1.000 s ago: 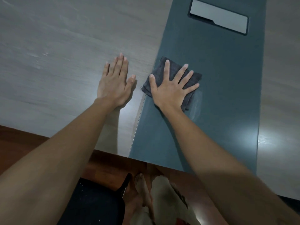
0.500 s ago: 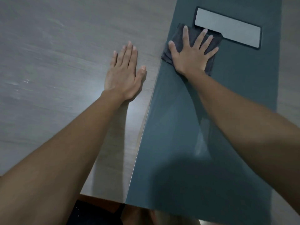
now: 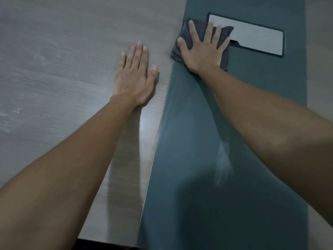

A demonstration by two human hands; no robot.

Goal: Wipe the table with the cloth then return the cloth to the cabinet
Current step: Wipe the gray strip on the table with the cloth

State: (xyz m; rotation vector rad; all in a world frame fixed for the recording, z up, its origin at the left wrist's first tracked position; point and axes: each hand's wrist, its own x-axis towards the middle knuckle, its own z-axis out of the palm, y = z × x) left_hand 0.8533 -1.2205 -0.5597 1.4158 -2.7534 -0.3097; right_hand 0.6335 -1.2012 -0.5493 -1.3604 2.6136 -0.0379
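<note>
A folded dark grey cloth [image 3: 186, 36] lies on the dark teal strip [image 3: 252, 105] of the table, at its far left edge. My right hand [image 3: 202, 51] presses flat on the cloth with fingers spread; its fingertips and the cloth's far edge overlap the grey cover plate. My left hand [image 3: 135, 76] rests flat, fingers straight, on the wood-grain tabletop [image 3: 54, 69] just left of the strip. No cabinet is in view.
A light grey rectangular cover plate [image 3: 252, 37] with a small notch is set into the teal strip, right of the cloth. A faint wet streak [image 3: 222, 166] shows on the strip nearer to me. The table's near edge [image 3: 108, 242] runs along the bottom.
My right hand has pushed the cloth away from me along the teal strip, up to the cover plate. My left hand has stayed flat on the wood surface.
</note>
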